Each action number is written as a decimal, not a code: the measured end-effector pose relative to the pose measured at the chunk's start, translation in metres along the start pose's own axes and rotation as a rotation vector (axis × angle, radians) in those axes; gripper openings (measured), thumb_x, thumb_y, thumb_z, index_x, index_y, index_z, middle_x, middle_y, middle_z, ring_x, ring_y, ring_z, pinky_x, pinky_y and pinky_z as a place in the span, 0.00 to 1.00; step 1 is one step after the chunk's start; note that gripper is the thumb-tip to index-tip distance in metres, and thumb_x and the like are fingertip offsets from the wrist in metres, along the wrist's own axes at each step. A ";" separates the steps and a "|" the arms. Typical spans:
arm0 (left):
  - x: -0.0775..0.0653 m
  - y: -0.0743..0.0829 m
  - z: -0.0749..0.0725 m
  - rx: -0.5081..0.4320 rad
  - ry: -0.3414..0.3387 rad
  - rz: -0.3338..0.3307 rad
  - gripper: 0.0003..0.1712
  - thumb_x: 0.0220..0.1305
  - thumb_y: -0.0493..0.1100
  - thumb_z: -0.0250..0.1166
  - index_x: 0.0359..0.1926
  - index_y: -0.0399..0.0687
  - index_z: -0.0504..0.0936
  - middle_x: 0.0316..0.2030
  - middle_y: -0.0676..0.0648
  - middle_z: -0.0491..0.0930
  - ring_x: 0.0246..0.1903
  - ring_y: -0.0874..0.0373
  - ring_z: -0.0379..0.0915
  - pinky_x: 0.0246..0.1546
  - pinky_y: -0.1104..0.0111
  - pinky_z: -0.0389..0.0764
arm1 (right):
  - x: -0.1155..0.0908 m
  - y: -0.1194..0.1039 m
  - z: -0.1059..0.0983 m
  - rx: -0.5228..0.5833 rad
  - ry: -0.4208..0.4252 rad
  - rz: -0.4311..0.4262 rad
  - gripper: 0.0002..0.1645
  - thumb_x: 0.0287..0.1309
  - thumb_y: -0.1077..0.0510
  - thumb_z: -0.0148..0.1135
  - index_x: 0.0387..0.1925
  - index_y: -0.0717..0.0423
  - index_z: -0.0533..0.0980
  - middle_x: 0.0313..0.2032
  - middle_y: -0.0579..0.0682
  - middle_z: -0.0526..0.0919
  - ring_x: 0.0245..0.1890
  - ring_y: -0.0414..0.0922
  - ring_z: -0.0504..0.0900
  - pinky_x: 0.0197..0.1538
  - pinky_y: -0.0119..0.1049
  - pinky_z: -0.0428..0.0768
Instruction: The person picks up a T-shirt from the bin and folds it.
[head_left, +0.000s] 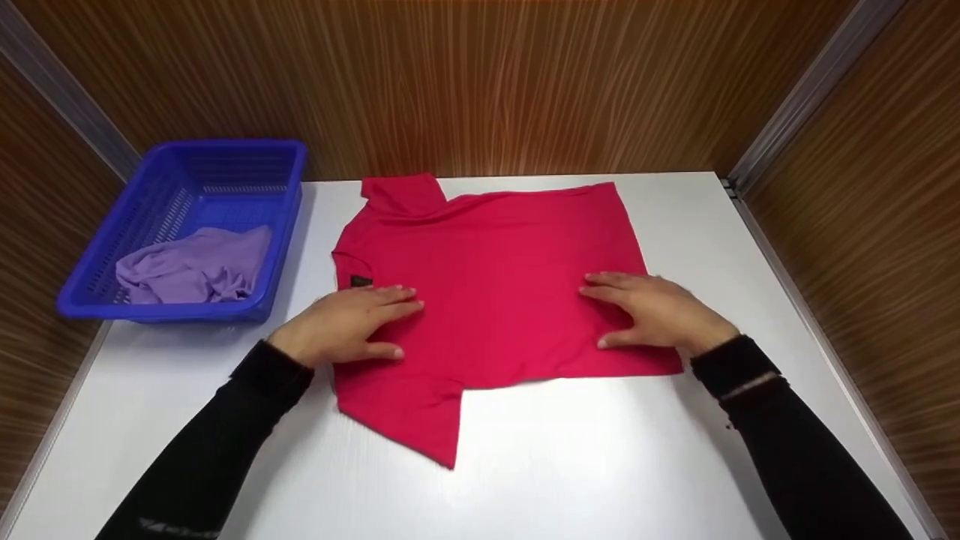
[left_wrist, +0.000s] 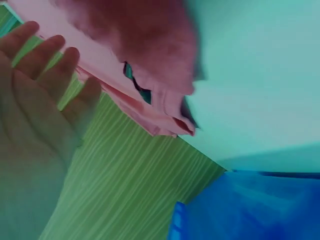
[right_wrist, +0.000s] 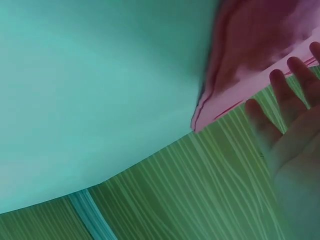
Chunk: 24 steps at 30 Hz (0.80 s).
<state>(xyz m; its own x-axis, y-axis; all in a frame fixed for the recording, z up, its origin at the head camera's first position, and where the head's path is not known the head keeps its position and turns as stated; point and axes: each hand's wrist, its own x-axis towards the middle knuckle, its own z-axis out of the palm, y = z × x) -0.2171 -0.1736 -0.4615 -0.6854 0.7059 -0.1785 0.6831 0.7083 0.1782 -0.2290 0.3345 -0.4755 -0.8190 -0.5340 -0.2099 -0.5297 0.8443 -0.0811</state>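
A red T-shirt (head_left: pixel 495 277) lies spread on the white table, its neck with a dark label toward the left and its hem toward the right. One sleeve points to the back wall, the other to the front. My left hand (head_left: pixel 349 322) is over the neck end, its fingers extended across the cloth. Over the hem end is my right hand (head_left: pixel 660 311), also with extended fingers. Neither hand grips the fabric. In the wrist views the left hand (left_wrist: pixel 40 110) and right hand (right_wrist: pixel 295 125) show spread fingers beside the shirt; contact with the cloth is unclear.
At the back left stands a blue plastic basket (head_left: pixel 289 225) with a crumpled purple garment (head_left: pixel 199 266) inside. Wood-grain panels (head_left: pixel 487 90) rise behind the white table (head_left: pixel 570 457) and at both sides, with metal strips at the corners.
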 end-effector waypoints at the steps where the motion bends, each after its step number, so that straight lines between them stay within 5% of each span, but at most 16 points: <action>1: -0.004 0.001 0.001 -0.005 0.007 0.014 0.47 0.66 0.68 0.69 0.81 0.64 0.64 0.82 0.51 0.63 0.82 0.50 0.58 0.81 0.47 0.65 | -0.005 0.000 0.001 0.002 0.004 -0.009 0.55 0.54 0.28 0.75 0.79 0.34 0.64 0.82 0.45 0.63 0.82 0.54 0.63 0.73 0.67 0.73; 6: -0.020 0.007 0.007 -0.024 0.032 0.094 0.45 0.62 0.67 0.73 0.77 0.65 0.71 0.77 0.52 0.71 0.78 0.52 0.67 0.77 0.48 0.70 | -0.025 0.001 0.005 0.020 0.060 -0.046 0.50 0.52 0.33 0.80 0.75 0.37 0.72 0.76 0.45 0.72 0.76 0.53 0.71 0.70 0.63 0.77; 11: -0.027 0.014 0.013 -0.004 0.036 0.140 0.35 0.59 0.65 0.76 0.66 0.64 0.82 0.61 0.54 0.83 0.66 0.53 0.78 0.71 0.49 0.76 | -0.039 -0.001 0.008 0.060 0.122 -0.087 0.37 0.48 0.39 0.84 0.61 0.38 0.82 0.61 0.43 0.84 0.64 0.48 0.80 0.63 0.55 0.83; 18: -0.034 0.022 0.017 -0.041 -0.024 0.161 0.34 0.43 0.74 0.81 0.48 0.66 0.85 0.46 0.60 0.80 0.51 0.62 0.75 0.62 0.57 0.78 | -0.046 -0.009 0.010 0.070 0.093 -0.107 0.29 0.44 0.34 0.85 0.47 0.36 0.85 0.53 0.39 0.84 0.59 0.43 0.82 0.61 0.46 0.85; 24: -0.037 0.028 0.021 0.004 -0.008 0.202 0.15 0.46 0.56 0.81 0.34 0.66 0.84 0.44 0.60 0.77 0.45 0.63 0.70 0.55 0.62 0.77 | -0.046 -0.011 0.010 0.063 0.103 -0.118 0.27 0.44 0.38 0.86 0.46 0.37 0.85 0.53 0.40 0.83 0.58 0.44 0.81 0.57 0.45 0.86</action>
<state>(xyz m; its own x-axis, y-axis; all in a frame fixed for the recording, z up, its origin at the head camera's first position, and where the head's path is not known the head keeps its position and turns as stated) -0.1668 -0.1799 -0.4698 -0.5323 0.8338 -0.1469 0.8077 0.5521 0.2071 -0.1834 0.3504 -0.4748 -0.7717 -0.6288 -0.0949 -0.6115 0.7747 -0.1607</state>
